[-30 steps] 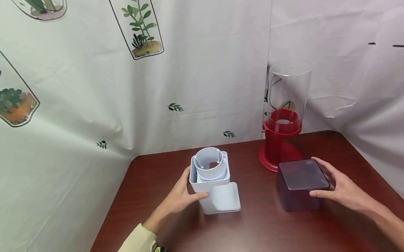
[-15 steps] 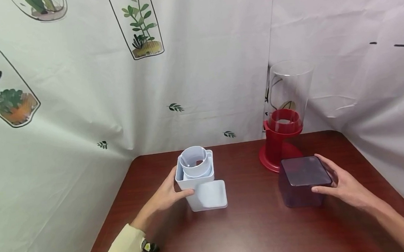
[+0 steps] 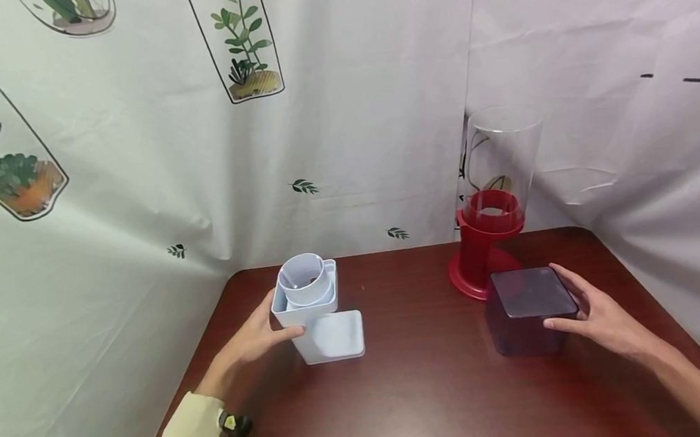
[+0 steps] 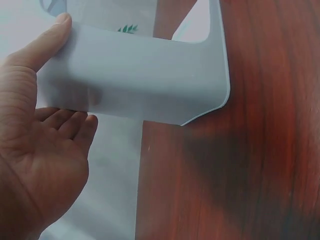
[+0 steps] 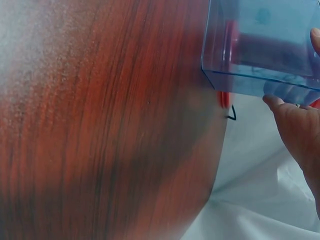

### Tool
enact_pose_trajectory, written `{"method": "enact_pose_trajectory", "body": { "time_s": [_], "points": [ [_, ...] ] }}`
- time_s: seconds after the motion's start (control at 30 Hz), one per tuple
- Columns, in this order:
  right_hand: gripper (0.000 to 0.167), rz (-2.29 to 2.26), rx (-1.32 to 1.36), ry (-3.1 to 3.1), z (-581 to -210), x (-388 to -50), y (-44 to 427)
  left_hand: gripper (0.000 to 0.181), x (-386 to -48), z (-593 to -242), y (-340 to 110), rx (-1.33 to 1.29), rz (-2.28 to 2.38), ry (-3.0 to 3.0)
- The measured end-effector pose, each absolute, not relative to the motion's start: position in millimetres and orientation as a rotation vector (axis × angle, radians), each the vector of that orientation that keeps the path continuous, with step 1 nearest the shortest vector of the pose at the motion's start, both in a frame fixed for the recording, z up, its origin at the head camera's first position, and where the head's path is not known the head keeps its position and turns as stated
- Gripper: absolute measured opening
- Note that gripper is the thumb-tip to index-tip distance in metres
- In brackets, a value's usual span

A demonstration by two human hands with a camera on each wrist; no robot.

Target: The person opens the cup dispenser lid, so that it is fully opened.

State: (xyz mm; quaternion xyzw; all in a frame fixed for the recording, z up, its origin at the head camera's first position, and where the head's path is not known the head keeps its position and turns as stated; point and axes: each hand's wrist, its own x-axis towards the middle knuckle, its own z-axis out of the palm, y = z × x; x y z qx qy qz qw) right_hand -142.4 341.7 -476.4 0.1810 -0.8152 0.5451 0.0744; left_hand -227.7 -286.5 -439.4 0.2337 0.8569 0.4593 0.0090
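At the left in the head view is a white plastic stand (image 3: 329, 335) with a square rimmed top, a round collar inside it and a flat foot. My left hand (image 3: 254, 334) grips its left side, thumb across the front and fingers behind. In the left wrist view the thumb presses the white wall (image 4: 145, 75), while the fingers curl beneath. To the right, my right hand (image 3: 602, 314) holds a see-through bluish-purple square box (image 3: 531, 327) by its right side, flat face up. Whether the box touches the table cannot be told.
Behind the box stands a red stand (image 3: 478, 252) on a round foot, with a clear cylinder (image 3: 506, 142) above it. The dark red-brown table (image 3: 416, 407) meets a pale patterned sheet (image 3: 341, 122) at the back and sides.
My left hand has moved left with the white stand, a little away from me. My right hand and the purple box have shifted slightly right and away, closer to the red stand in view.
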Motion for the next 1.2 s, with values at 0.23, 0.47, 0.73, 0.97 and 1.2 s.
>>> {"method": "enact_pose_trajectory", "body": {
  "time_s": [0.23, 0.47, 0.73, 0.97, 1.2],
  "points": [
    [0.103, 1.607, 0.533, -2.453, -477, -144, 346, 0.094, -229, -431, -311, 0.724, 1.412, 2.646],
    [0.102, 1.599, 0.512, -2.463, -476, -146, 351, 0.091, -229, -426, -332, 0.648, 1.388, 2.638],
    [0.101, 1.599, 0.518, -2.475, -476, -146, 354, 0.088, -228, -423, -359, 0.582, 1.402, 2.643],
    [0.101, 1.567, 0.516, -2.486, -475, -147, 355, 0.088, -230, -422, -376, 0.519, 1.411, 2.642],
    [0.102, 1.534, 0.514, -2.508, -475, -146, 356, 0.086, -235, -418, -383, 0.482, 1.365, 2.656]
  ]
}}
